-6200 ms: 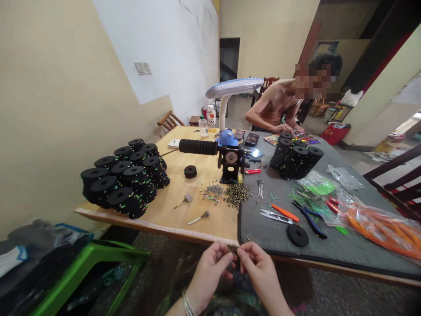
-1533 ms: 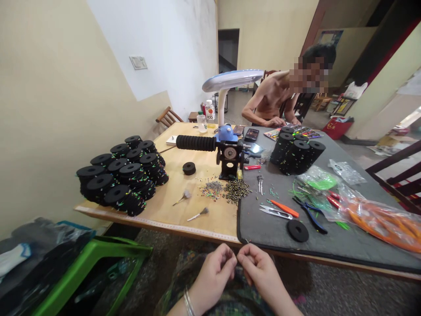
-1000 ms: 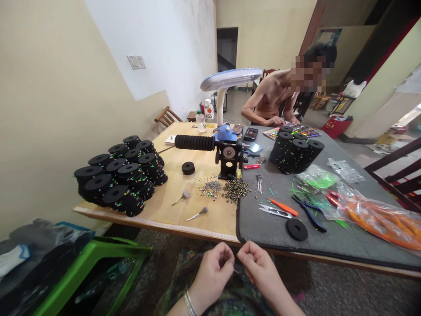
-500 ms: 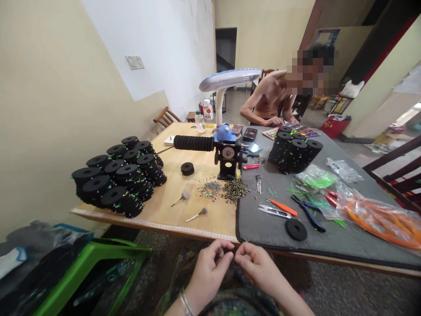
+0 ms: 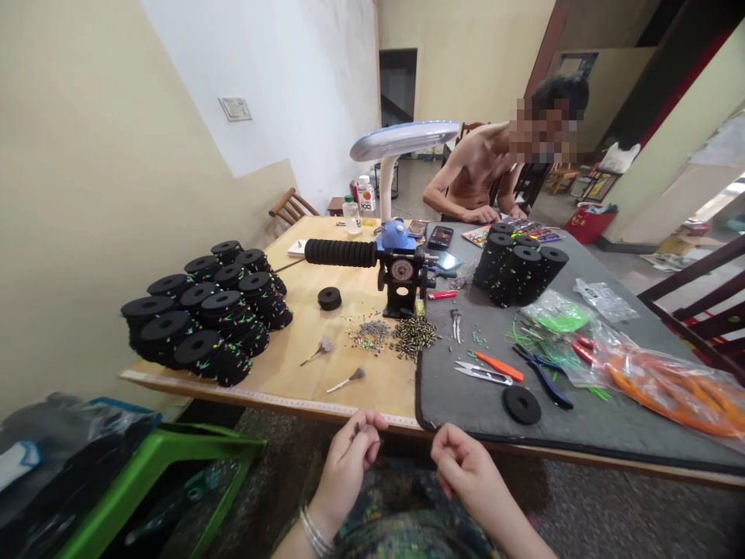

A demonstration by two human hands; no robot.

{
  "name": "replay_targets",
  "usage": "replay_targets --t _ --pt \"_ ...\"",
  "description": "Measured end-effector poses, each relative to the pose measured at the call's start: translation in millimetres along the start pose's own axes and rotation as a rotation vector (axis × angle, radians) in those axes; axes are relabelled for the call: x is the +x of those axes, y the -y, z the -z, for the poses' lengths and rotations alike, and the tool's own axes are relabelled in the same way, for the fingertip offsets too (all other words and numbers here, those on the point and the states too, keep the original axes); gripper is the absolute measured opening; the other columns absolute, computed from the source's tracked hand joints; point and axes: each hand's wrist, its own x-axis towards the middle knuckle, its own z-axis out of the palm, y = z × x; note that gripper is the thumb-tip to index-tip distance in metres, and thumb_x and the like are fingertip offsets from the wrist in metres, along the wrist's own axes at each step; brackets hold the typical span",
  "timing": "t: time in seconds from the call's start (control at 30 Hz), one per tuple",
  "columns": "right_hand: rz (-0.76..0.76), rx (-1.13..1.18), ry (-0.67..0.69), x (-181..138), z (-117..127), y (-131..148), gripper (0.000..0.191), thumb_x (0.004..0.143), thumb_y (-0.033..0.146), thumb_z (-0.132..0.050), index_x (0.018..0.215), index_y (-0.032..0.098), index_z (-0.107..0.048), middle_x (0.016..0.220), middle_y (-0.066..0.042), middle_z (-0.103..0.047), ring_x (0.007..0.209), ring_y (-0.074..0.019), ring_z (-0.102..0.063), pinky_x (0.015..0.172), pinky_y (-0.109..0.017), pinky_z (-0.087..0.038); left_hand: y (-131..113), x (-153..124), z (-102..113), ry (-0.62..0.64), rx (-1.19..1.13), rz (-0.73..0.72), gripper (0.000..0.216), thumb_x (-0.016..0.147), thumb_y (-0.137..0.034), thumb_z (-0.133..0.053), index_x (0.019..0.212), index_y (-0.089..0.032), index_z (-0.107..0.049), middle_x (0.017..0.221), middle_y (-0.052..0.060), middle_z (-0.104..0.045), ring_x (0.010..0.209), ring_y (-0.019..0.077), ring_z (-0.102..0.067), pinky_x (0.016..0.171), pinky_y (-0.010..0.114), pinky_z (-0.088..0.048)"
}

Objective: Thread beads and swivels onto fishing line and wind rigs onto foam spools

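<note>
My left hand (image 5: 350, 456) is closed in a pinch at the table's front edge, with a small dark bit showing between the fingers, too small to name. My right hand (image 5: 463, 464) is also closed, thumb against the fingertips; what it pinches, if anything, is hidden. A gap separates the two hands. Beyond my left hand lie two small tufted bundles with pale stems (image 5: 346, 380), one behind the other. Past my right hand, a black foam ring (image 5: 522, 404) lies on the grey mat (image 5: 442, 396), near thread snips (image 5: 483, 373) and blue-handled pliers (image 5: 544, 378).
Stacks of black foam spools (image 5: 201, 299) stand at left, more spools (image 5: 518, 268) at back right. A black clamp device (image 5: 401, 279) with a foam roll and a lamp (image 5: 401, 140) stand mid-table behind bead piles (image 5: 416, 338). Another person (image 5: 474, 178) sits across. A green stool (image 5: 168, 458) is lower left.
My hands have moved apart, the left going left and the right slightly right. The view has shifted a little.
</note>
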Motion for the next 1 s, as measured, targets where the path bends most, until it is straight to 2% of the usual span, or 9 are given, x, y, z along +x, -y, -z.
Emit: replay_targets --t 0.13,0.27,0.37,0.57,0.67,0.73,0.8,0.9,1.0 --pt "-0.014 0.067 0.022 -0.1 0.8 -0.1 0.03 0.079 0.047 -0.053 0.069 0.021 -0.046 0.043 0.007 -0.05 0.039 -0.0075 -0.034 0.045 -0.02 -0.026 -2.4 -4.6 -1.7 0.134 0.036 -0.025 0.014 0.077 -0.025 -0.051 0.081 -0.015 -0.061 0.057 -0.005 -0.047 0.046 0.0081 -0.033 0.047 0.021 -0.027" --pt "0.011 0.049 0.03 -0.6 -0.5 3.3 0.031 0.078 0.049 -0.057 0.07 0.02 -0.049 0.047 0.005 -0.054 0.043 -0.0094 -0.04 0.047 -0.021 -0.03 -4.5 -7.4 -12.4 0.27 0.107 0.041 0.019 0.079 -0.032 -0.058 0.086 -0.015 -0.063 0.056 -0.005 -0.047 0.05 0.0095 -0.037 0.051 0.021 -0.03" --pt "0.052 -0.007 0.021 -1.7 -2.7 6.1 0.029 0.079 0.046 -0.058 0.068 0.019 -0.052 0.047 0.004 -0.055 0.046 -0.0116 -0.047 0.051 -0.022 -0.036 -5.9 -5.5 -20.5 0.252 0.161 0.026 0.026 0.073 -0.038 -0.067 0.083 -0.014 -0.067 0.056 -0.006 -0.042 0.054 0.0098 -0.034 0.053 0.021 -0.029" --pt "0.089 -0.123 0.014 -2.5 -0.2 4.8 0.026 0.081 0.04 -0.058 0.068 0.017 -0.059 0.052 0.001 -0.061 0.05 -0.0128 -0.053 0.053 -0.024 -0.041 -4.2 1.1 -23.1 0.141 0.19 -0.007 0.029 0.073 -0.041 -0.068 0.067 -0.013 -0.066 0.055 -0.004 -0.047 0.055 0.0098 -0.035 0.054 0.022 -0.029" --pt "0.083 -0.089 0.011 0.0 10.2 6.0 0.033 0.084 0.047 -0.054 0.089 0.016 -0.065 0.075 -0.007 -0.071 0.063 -0.0171 -0.06 0.05 -0.024 -0.044 -4.9 0.8 -20.2 0.117 0.186 -0.025 0.03 0.073 -0.043 -0.067 0.066 -0.014 -0.065 0.054 -0.005 -0.045 0.054 0.0098 -0.034 0.054 0.022 -0.029" --pt "0.073 -0.049 -0.046 2.0 16.3 11.1 0.043 0.083 0.052 -0.054 0.106 0.016 -0.062 0.094 -0.012 -0.071 0.076 -0.0219 -0.063 0.048 -0.024 -0.046 -7.3 -0.8 -19.6 0.113 0.204 -0.037 0.033 0.074 -0.045 -0.066 0.065 -0.014 -0.063 0.054 -0.005 -0.043 0.053 0.0098 -0.033 0.053 0.022 -0.028" --pt "0.069 -0.007 -0.073 3.2 17.4 19.5 0.05 0.08 0.055 -0.056 0.113 0.018 -0.059 0.105 -0.014 -0.068 0.086 -0.0247 -0.063 0.047 -0.024 -0.047 -11.1 -3.1 -20.5 0.108 0.239 -0.058 0.034 0.075 -0.046 -0.064 0.063 -0.014 -0.062 0.053 -0.005 -0.041 0.052 0.0099 -0.033 0.052 0.022 -0.028" --pt "0.026 0.13 0.057 3.7 7.6 31.5 0.05 0.075 0.053 -0.064 0.111 0.019 -0.057 0.106 -0.012 -0.066 0.091 -0.0244 -0.062 0.05 -0.024 -0.049 -17.3 -6.5 -22.6 0.084 0.322 -0.124 0.032 0.078 -0.043 -0.062 0.063 -0.015 -0.061 0.052 -0.004 -0.043 0.051 0.0105 -0.035 0.052 0.022 -0.028" --pt "-0.045 0.249 0.203 5.6 -7.4 33.7 0.045 0.072 0.051 -0.067 0.101 0.018 -0.057 0.084 -0.005 -0.066 0.073 -0.0166 -0.062 0.054 -0.024 -0.049 -21.4 -8.1 -21.6 0.084 0.418 -0.205 0.027 0.082 -0.037 -0.059 0.066 -0.015 -0.064 0.053 -0.002 -0.051 0.052 0.0112 -0.041 0.052 0.022 -0.03"
